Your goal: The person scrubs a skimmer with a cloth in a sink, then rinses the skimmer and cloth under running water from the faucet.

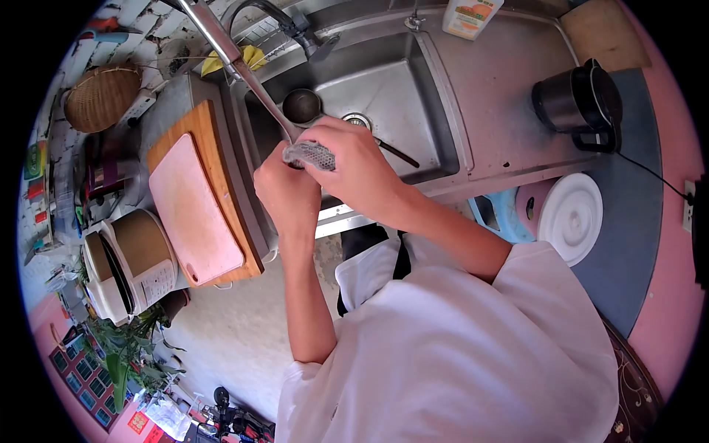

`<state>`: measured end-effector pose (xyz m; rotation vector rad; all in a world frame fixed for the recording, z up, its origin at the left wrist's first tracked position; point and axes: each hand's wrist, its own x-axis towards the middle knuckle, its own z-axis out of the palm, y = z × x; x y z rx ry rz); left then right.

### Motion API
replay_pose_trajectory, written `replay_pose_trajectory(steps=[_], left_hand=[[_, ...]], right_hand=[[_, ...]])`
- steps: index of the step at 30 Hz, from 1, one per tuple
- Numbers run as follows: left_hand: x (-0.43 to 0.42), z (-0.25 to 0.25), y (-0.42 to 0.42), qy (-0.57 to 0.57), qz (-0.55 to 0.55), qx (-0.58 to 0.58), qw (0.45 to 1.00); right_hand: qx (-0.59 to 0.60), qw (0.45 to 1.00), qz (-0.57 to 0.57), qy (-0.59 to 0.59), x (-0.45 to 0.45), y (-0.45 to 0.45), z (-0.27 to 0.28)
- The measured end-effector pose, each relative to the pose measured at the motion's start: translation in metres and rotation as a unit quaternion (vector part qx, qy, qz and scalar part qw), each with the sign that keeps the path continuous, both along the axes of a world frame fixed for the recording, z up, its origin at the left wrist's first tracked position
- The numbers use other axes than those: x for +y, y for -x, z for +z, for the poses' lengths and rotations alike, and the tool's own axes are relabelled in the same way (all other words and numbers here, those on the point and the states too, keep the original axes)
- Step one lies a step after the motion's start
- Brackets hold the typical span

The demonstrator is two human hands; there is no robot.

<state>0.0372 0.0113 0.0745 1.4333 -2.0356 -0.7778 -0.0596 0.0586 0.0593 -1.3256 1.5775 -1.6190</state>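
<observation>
Over the near side of the sink, my two hands are close together. My left hand point(289, 193) is closed around the lower end of a long metal utensil point(255, 87), whose thick tubular handle slants up to the left; its kind cannot be made out. Pressed against that end is a grey mesh scrubbing pad point(314, 156), with the fingers of my right hand point(363, 164) closed on it. Behind my hands, a small dark ladle bowl point(301, 107) rests in the steel sink point(388, 85). A dark handle point(399, 153) lies near the drain, its middle hidden by my right hand.
A black faucet point(299, 29) reaches over the sink. To the left, a pink cutting board point(193, 210) lies on a wooden board point(181, 148), beside a rice cooker point(136, 258). A black kettle point(580, 103) and a white bottle point(469, 16) stand on the right counter.
</observation>
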Motion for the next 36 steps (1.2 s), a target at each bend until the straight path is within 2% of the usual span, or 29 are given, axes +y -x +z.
replay_pose_trajectory(steps=[4,6,10,11,12,14,15,18,25,27,28,31,36], left_hand=[[0.0,0.001,-0.001,-0.032,-0.009,-0.085,0.996],[-0.001,-0.002,0.001,-0.015,-0.002,-0.014,1.0],[-0.001,-0.003,0.002,-0.002,-0.008,-0.014,1.0],[-0.002,0.0,0.001,-0.021,-0.011,-0.074,0.997],[-0.001,-0.001,-0.001,-0.021,-0.01,-0.076,0.997],[-0.003,-0.004,0.001,-0.005,-0.003,-0.045,0.999],[-0.002,-0.002,0.003,-0.004,-0.007,0.01,1.0],[-0.002,-0.004,0.002,0.015,-0.017,-0.044,0.999],[0.004,-0.007,-0.004,-0.035,-0.016,-0.047,0.998],[0.007,-0.006,-0.005,-0.1,0.004,0.044,0.994],[0.007,-0.005,-0.005,-0.099,0.01,0.045,0.994],[0.009,-0.002,-0.01,-0.126,0.013,0.104,0.986],[0.006,-0.006,-0.014,-0.103,-0.01,0.135,0.986]], right_hand=[[0.014,0.999,-0.027,-0.034,-0.017,0.016,-0.001],[-0.006,0.999,-0.01,-0.038,-0.007,0.009,0.003],[0.01,1.0,-0.002,-0.011,-0.013,0.014,-0.004],[0.011,1.0,-0.011,-0.019,-0.016,0.015,-0.004],[0.008,1.0,-0.01,-0.019,-0.014,0.013,-0.001],[0.009,0.999,-0.011,-0.049,-0.008,0.012,0.006],[0.023,0.999,-0.004,-0.047,-0.005,0.01,0.005],[0.013,0.997,0.033,-0.064,-0.009,0.02,0.003],[0.055,0.997,-0.001,-0.047,-0.017,0.022,-0.003],[-0.015,0.998,-0.06,-0.032,-0.012,0.025,-0.007],[-0.015,0.998,-0.054,-0.031,-0.008,0.027,-0.01],[-0.178,0.972,-0.052,-0.141,0.011,0.029,-0.003],[-0.072,0.993,-0.069,-0.058,0.016,0.023,-0.016]])
